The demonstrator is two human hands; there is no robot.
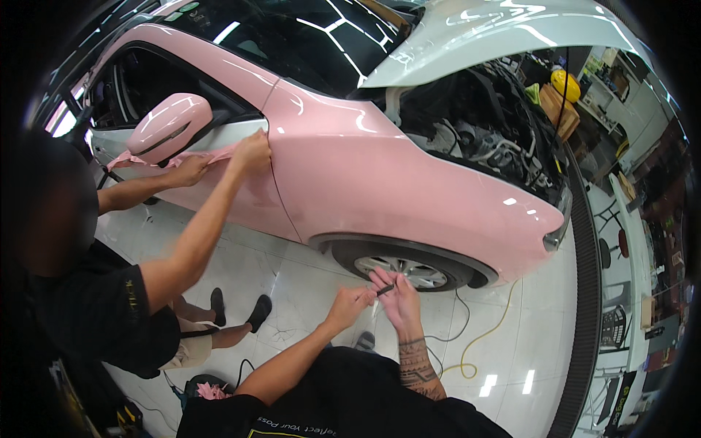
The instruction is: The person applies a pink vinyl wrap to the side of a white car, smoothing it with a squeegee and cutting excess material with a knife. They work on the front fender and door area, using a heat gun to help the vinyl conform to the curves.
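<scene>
Both my hands are held low in front of the pink car's front wheel (pixel 401 270). My left hand (pixel 349 306) is closed, its fingertips pinching one end of a small dark object (pixel 385 290), too small to name. Palm up, my right hand (pixel 400 303) has its fingers extended beside that object, which reaches to its palm. A narrow whitish strip shows between the hands; I cannot tell what it belongs to. Behind them is the pink front fender (pixel 409 190).
At left, a co-worker's hands (pixel 250 155) grip pink film (pixel 219 155) along the front door under the mirror (pixel 171 128). The hood (pixel 504 33) is raised over the engine bay. A yellow hose (pixel 478 350) and cables lie on the tiled floor (pixel 526 314). Pink scraps (pixel 212 391) sit lower left.
</scene>
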